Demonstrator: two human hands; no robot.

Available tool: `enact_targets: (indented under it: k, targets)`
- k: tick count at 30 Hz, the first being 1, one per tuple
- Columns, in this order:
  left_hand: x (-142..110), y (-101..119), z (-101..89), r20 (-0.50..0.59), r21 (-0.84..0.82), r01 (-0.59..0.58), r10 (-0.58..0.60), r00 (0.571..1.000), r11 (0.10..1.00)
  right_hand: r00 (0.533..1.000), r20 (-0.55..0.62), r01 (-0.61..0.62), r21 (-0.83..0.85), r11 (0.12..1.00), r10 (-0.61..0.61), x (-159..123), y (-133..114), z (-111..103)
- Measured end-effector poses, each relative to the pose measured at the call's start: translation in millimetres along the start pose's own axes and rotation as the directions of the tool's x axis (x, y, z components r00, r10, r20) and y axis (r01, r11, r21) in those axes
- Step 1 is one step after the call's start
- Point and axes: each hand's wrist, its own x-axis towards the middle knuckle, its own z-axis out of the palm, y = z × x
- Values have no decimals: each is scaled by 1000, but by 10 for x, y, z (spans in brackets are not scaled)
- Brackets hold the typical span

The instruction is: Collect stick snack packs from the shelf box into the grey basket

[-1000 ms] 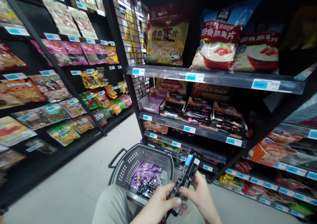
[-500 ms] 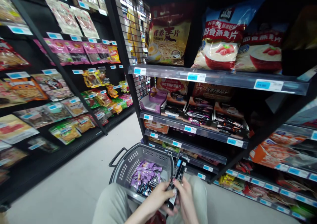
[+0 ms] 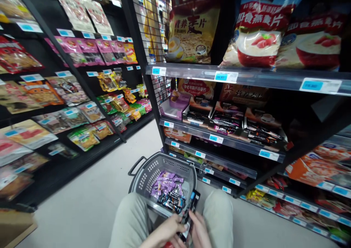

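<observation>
Left of basket [image 3: 171, 162], open floor [image 3: 95, 175]; hands [image 3: 170, 228] [image 3: 199, 228] hold black packets [image 3: 193, 203] near rim [image 3: 160, 208].

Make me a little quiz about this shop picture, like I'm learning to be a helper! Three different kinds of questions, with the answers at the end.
1. Pick one: what do the left hand and right hand hold?
A) an orange bag
B) black packaging
C) a pink bag

2. Fill in the colour: the grey basket holds some dark packets and some ____ packets.

3. True or false: the grey basket sits up on a shelf.

Key:
1. B
2. purple
3. False; it stands on the floor.
</observation>
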Motion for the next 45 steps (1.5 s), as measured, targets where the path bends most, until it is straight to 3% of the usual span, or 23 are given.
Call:
enact_targets:
  k: [3, 6, 8, 11, 13, 17, 21, 25, 28, 31, 34, 37, 41, 43, 45]
  targets:
    - [-176, 209, -23, 176, -34, -10, 16, 984, 999, 995, 46, -97, 139, 986, 91, 1, -227, 0]
    - [-309, 328, -35, 410, -159, 89, -17, 912, 983, 983, 142, -136, 159, 978, 114, -26, -460, -8]
    - [-373, 368, -21, 439, -236, 65, 47, 897, 969, 974, 215, -108, 152, 983, 74, -44, -578, -33]
    - [-426, 432, 18, 298, -254, -120, 195, 934, 960, 967, 248, 21, 138, 990, -55, -41, -695, -102]
    - [-443, 497, 34, 197, -183, -222, 258, 946, 958, 979, 173, 90, 112, 990, -108, -22, -752, -155]
    - [-467, 649, 17, -1, 49, -372, 372, 928, 927, 999, -2, 36, 84, 996, -36, 1, -847, -220]
    - [-520, 791, -11, -164, 109, -440, 452, 877, 891, 995, -87, -17, 271, 962, 43, -22, -838, -180]
    - [-660, 948, 8, -277, 155, -540, 561, 780, 827, 986, -123, -33, 524, 851, 113, -22, -651, -72]
    - [-814, 1078, 71, -360, 406, -573, 701, 615, 711, 972, -101, -102, 636, 765, 214, -9, -431, 22]
    - [-958, 1209, 183, -276, 688, -522, 847, 455, 504, 944, -34, -208, 708, 675, 327, -3, -210, 125]
    - [-1050, 1307, 297, -110, 829, -478, 922, 370, 291, 942, 13, -224, 768, 600, 334, 5, -62, 201]
    - [-1098, 1345, 355, -10, 882, -445, 951, 310, 154, 957, 52, -213, 791, 573, 284, 24, 4, 210]
    - [-1153, 1349, 356, 20, 894, -438, 968, 249, 95, 967, 19, -180, 757, 628, 254, 56, 48, 134]
    - [-1177, 1358, 341, -6, 889, -441, 967, 256, 123, 974, -14, -151, 706, 693, 226, 72, 54, 85]
    - [-1181, 1371, 307, -69, 877, -435, 949, 307, 204, 981, -56, -106, 644, 757, 185, 81, 24, 44]
